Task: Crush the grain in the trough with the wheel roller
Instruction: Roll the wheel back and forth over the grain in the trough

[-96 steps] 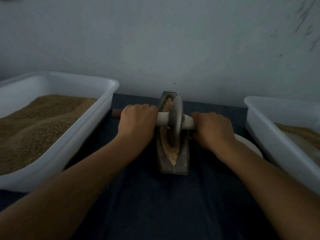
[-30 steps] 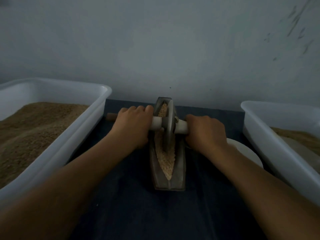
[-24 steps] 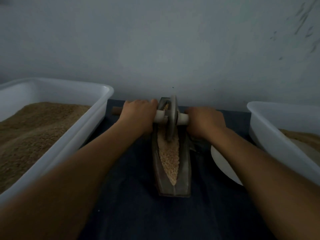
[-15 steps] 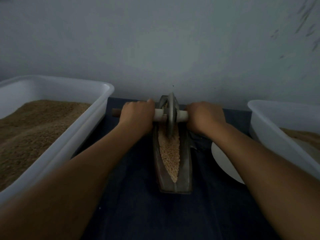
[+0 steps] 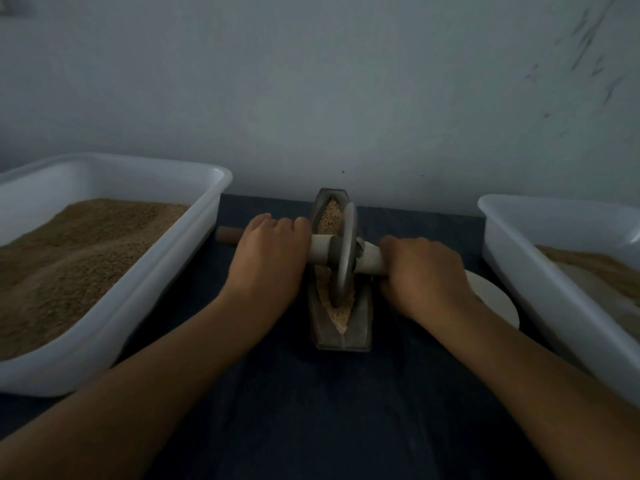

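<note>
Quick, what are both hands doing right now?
Left hand: curled around the wheel roller's handle, left of the wheel.
Right hand: curled around the same handle, right of the wheel.

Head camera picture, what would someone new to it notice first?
At centre, a grey metal wheel roller stands in a narrow boat-shaped metal trough of pale tan grain on a dark cloth. The left hand and the right hand grip its pale axle handle on either side. A white plastic tub heaped with brown meal fills the left side.
</note>
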Motion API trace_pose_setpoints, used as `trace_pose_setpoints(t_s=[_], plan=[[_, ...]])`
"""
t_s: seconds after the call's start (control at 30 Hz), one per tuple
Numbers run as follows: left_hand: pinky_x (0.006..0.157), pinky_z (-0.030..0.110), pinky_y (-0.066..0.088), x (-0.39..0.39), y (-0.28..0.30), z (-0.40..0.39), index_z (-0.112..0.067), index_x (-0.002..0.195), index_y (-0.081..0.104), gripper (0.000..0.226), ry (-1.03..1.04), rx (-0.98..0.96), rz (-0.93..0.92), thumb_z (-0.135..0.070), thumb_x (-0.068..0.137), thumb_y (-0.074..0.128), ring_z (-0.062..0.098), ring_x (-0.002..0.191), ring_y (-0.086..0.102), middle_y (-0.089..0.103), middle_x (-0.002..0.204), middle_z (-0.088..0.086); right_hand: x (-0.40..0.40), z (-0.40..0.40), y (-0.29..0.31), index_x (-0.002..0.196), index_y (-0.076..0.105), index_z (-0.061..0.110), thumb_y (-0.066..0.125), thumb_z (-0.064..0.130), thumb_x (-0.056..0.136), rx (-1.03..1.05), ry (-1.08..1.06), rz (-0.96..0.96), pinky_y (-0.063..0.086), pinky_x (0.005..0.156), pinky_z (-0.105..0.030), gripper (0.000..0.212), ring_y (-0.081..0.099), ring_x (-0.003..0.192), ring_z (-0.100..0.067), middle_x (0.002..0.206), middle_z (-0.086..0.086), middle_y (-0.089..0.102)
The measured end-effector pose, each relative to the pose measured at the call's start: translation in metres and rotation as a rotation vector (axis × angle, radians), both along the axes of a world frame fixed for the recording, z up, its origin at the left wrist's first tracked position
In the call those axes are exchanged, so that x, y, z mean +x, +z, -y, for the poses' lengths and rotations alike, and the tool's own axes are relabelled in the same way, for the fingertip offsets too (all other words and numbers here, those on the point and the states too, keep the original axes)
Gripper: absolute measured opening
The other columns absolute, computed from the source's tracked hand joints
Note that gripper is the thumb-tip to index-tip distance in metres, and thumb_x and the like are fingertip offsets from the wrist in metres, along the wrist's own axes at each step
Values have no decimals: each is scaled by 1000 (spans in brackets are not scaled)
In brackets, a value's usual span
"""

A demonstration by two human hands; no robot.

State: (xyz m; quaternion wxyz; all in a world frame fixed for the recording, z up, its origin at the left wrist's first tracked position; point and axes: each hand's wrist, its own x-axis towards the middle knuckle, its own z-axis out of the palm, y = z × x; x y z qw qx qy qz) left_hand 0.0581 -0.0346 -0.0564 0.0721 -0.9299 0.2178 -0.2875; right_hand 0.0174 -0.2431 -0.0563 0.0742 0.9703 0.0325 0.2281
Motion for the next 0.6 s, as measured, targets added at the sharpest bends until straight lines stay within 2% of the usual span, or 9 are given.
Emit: trace_pose_setpoints(t_s=[0.03,0.1,0.17,0.23,0.3,0.37,0.43,0.53,0.6], plan=[[102,33,37,-6,0,-1,-22,96,44,28,-2,-8,10,-24,82,68,17,87,59,62,91,-2,-5,0,0,85,48,25,64,36,84,-1,9,9,13,48,-29,20,36,60,-15,70,7,47],[106,33,35,-13,0,-3,-22,97,46,26,-10,-31,23,-24,81,68,17,86,60,62,89,-3,-13,-1,2,87,54,23,68,35,82,2,38,42,15,51,-30,18,44,60,-17,75,4,59],[102,32,38,-17,0,-5,-22,95,46,27,-17,-55,13,-25,81,69,16,84,60,62,88,-4,-17,-1,3,86,57,21,71,33,80,6,61,67,19,55,-30,19,46,60,-18,76,2,62],[96,31,40,-17,-2,-5,-24,92,41,30,-13,-63,7,-26,81,69,16,82,59,62,88,-4,-15,-1,2,85,57,20,72,32,79,9,80,79,22,57,-30,19,38,59,-17,75,1,61],[96,32,40,-15,-5,-4,-24,91,33,37,15,-49,-3,-25,81,69,16,82,59,61,88,-3,-7,-1,1,82,56,20,73,31,78,-2,95,99,22,58,-30,20,35,58,-17,72,1,60],[104,34,38,-7,-7,-4,-22,97,37,38,47,-45,-41,-24,80,70,18,85,60,62,92,-1,5,-1,1,80,54,21,72,30,76,-43,93,112,21,57,-31,21,42,56,-20,70,1,59],[105,34,37,4,-10,-3,-21,109,42,42,57,-48,-67,-23,79,72,18,87,61,63,95,-1,19,-1,2,80,52,23,70,31,76,-90,62,85,20,57,-31,19,54,63,-23,73,2,60],[98,33,39,26,-8,3,-22,111,44,42,39,-33,-42,-23,80,72,17,82,61,64,93,-2,43,2,0,85,55,28,67,38,79,-55,0,10,17,53,-30,17,60,73,-22,79,5,62],[89,33,40,43,-3,8,-22,110,45,38,34,-11,-37,-24,81,70,18,80,61,65,92,-1,58,4,1,90,61,29,66,40,79,8,-44,-42,15,49,-27,16,58,74,-21,83,4,64]])
